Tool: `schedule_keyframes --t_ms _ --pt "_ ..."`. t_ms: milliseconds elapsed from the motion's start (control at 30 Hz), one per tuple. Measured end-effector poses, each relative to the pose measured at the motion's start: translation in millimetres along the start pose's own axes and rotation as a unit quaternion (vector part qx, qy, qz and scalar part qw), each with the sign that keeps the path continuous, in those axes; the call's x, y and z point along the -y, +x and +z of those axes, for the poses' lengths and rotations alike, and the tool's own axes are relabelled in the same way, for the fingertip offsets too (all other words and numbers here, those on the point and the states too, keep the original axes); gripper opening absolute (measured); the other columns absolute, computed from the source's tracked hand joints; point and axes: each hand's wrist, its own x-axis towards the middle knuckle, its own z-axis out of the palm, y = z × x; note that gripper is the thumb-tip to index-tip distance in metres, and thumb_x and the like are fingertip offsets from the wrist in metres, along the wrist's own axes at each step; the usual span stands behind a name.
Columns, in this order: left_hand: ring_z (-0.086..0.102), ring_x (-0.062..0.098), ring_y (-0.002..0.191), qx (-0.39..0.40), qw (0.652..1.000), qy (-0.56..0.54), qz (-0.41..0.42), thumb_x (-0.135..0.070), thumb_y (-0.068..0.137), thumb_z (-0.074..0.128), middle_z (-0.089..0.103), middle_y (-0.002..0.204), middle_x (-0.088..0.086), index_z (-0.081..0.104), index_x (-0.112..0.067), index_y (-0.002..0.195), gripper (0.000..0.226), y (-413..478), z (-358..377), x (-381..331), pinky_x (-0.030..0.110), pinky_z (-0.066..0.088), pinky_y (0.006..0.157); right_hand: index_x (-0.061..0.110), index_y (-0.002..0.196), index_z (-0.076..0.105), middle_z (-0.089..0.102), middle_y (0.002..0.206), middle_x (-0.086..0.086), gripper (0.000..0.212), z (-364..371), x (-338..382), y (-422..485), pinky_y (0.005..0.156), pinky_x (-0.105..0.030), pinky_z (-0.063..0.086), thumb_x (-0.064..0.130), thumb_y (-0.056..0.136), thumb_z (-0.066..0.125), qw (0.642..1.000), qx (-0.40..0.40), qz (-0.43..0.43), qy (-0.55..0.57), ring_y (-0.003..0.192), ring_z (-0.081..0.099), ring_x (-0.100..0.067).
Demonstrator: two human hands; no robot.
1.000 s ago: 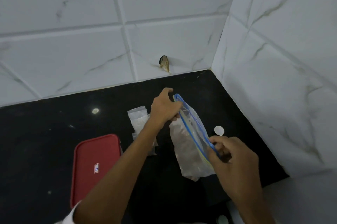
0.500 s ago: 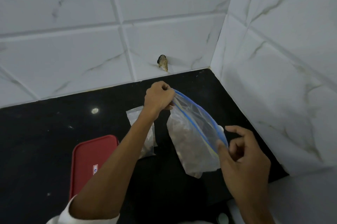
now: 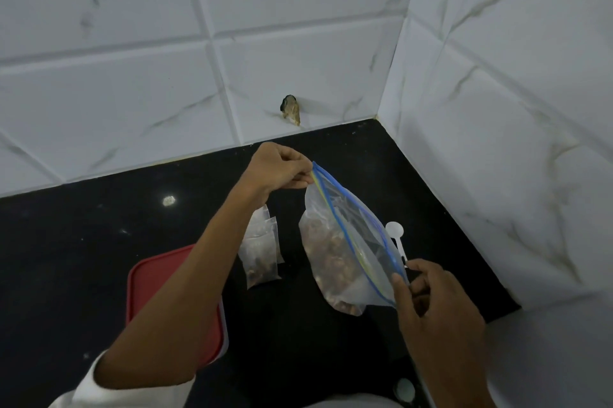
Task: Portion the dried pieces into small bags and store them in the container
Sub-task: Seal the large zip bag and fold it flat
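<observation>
A large clear zip bag (image 3: 341,251) with a blue seal strip hangs above the black counter, brown dried pieces gathered in its lower part. My left hand (image 3: 277,170) pinches the far end of the seal strip. My right hand (image 3: 434,301) pinches the near end of the strip between thumb and fingers. The strip stretches taut between both hands. Small clear bags (image 3: 260,245) holding a few dried pieces lie on the counter left of the big bag. A container with a red lid (image 3: 149,281) sits at the lower left, partly hidden by my left forearm.
A white plastic scoop (image 3: 396,235) lies on the black counter (image 3: 83,241) behind the big bag. White marbled tile walls meet in a corner at the back right. A small brown fixture (image 3: 292,110) sticks out of the back wall. A round pale object (image 3: 405,389) shows at the bottom edge.
Both hands lifted the zip bag a little higher. My right hand let go of the near end for a moment, then pinched the seal strip again.
</observation>
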Motion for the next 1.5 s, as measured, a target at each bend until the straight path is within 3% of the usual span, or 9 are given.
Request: schedule_keyframes --t_ms 133,267,333,633,933,1100,1200,1300,1500 --pt "0.077 0.016 0.077 -0.006 1.000 -0.009 0.010 -0.006 0.094 0.069 0.076 0.093 0.013 0.072 -0.005 0.098 0.005 -2 0 -2 0.021 0.061 0.066 0.025 0.096 0.060 0.062 0.069 0.010 0.018 1 -8 -2 0.054 -0.013 0.044 0.032 0.085 0.072 0.996 0.078 0.050 0.017 0.060 0.061 -0.003" --pt "0.078 0.016 0.079 0.006 0.996 -0.082 -0.019 -0.004 0.097 0.063 0.076 0.099 0.015 0.071 -0.005 0.099 0.008 -6 1 1 0.022 0.061 0.068 0.017 0.089 0.061 0.070 0.070 -0.001 0.010 4 -10 -6 0.062 -0.037 0.061 0.017 0.088 0.071 0.961 0.129 0.173 0.171 0.058 0.070 -0.012" --pt "0.077 0.017 0.080 0.003 0.995 -0.097 -0.026 -0.004 0.098 0.061 0.075 0.102 0.016 0.071 -0.006 0.099 0.009 -8 3 1 0.024 0.062 0.069 0.013 0.087 0.063 0.070 0.071 -0.005 0.010 -3 -5 -6 0.059 -0.033 0.061 0.008 0.087 0.071 0.947 0.111 0.205 0.221 0.058 0.071 -0.015" --pt "0.070 0.008 0.071 -0.083 0.984 -0.156 -0.004 -0.010 0.107 0.047 0.067 0.093 0.008 0.062 -0.009 0.101 0.016 -12 10 -15 0.021 0.060 0.062 0.023 0.078 0.062 0.062 0.070 0.003 0.028 -45 14 3 0.050 -0.037 0.059 -0.003 0.077 0.072 0.973 -0.037 0.070 0.216 0.049 0.067 -0.019" --pt "0.069 0.016 0.078 -0.156 0.985 -0.062 0.042 -0.047 0.095 0.064 0.064 0.095 0.005 0.049 -0.020 0.114 0.036 -71 59 22 0.023 0.059 0.061 0.021 0.095 0.067 0.066 0.082 0.002 0.025 -22 31 4 0.054 -0.025 0.054 -0.002 0.085 0.066 0.944 0.011 0.042 0.328 0.058 0.067 -0.017" --pt "0.070 0.011 0.073 -0.150 0.988 0.006 0.043 -0.028 0.094 0.071 0.064 0.081 -0.003 0.040 -0.023 0.129 0.047 -77 70 35 0.038 0.063 0.074 0.017 0.099 0.064 0.069 0.087 0.003 0.032 -20 33 -7 0.051 -0.016 0.052 -0.010 0.081 0.068 0.952 0.043 -0.037 0.301 0.058 0.066 -0.007" --pt "0.068 0.010 0.071 -0.159 0.984 0.042 0.069 -0.010 0.094 0.068 0.063 0.082 -0.004 0.037 -0.024 0.129 0.049 -74 66 29 0.024 0.060 0.062 0.020 0.099 0.065 0.066 0.095 0.015 0.042 -20 34 -12 0.045 -0.016 0.049 -0.013 0.075 0.071 0.960 0.034 -0.100 0.258 0.055 0.063 -0.007" --pt "0.070 0.017 0.069 -0.161 0.980 0.069 0.099 -0.001 0.095 0.060 0.064 0.079 0.003 0.037 -0.027 0.129 0.048 -71 62 25 0.031 0.062 0.061 0.019 0.099 0.067 0.066 0.091 0.015 0.041 -16 32 -14 0.043 -0.013 0.046 -0.011 0.072 0.075 0.964 0.008 -0.158 0.213 0.052 0.061 -0.005" --pt "0.071 0.019 0.077 -0.104 0.987 0.057 0.109 0.000 0.099 0.047 0.068 0.090 0.010 0.071 -0.020 0.100 0.031 -65 60 28 0.032 0.064 0.067 0.036 0.093 0.066 0.069 0.083 0.017 0.027 -12 20 -10 0.041 -0.019 0.048 0.023 0.070 0.072 0.951 0.014 -0.180 0.251 0.048 0.060 -0.004"
